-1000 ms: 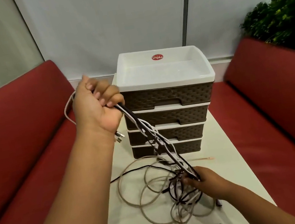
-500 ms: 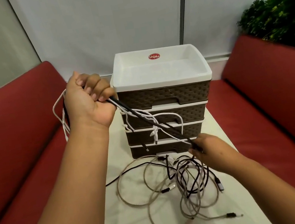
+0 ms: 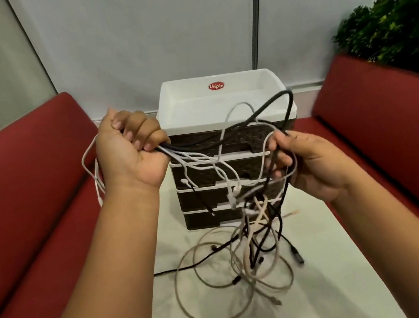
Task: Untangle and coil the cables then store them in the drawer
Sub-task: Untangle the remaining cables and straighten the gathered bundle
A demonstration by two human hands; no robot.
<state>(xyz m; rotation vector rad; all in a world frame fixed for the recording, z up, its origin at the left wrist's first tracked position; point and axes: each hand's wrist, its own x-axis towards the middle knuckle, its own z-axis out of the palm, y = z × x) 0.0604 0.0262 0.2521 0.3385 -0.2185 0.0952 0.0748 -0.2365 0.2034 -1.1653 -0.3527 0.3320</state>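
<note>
A tangle of black, white and beige cables (image 3: 249, 252) hangs from both my hands down onto the white table (image 3: 320, 279). My left hand (image 3: 129, 150) is raised at the left, fisted around a bundle of black and white cable ends; a white loop dangles behind it. My right hand (image 3: 306, 162) is raised at the right and pinches black and white strands, with a black cable arching above it. Behind the cables stands a brown woven drawer unit (image 3: 200, 174) with a white top tray; all its drawers look closed.
Red sofa cushions run along both sides of the narrow table, on the left (image 3: 14, 191) and on the right (image 3: 389, 114). A green plant (image 3: 397, 13) sits at the back right. Grey wall panels stand behind the drawer unit.
My right hand has risen from the table to chest height, lifting part of the tangle with it. The left hand stays raised with its bundle.
</note>
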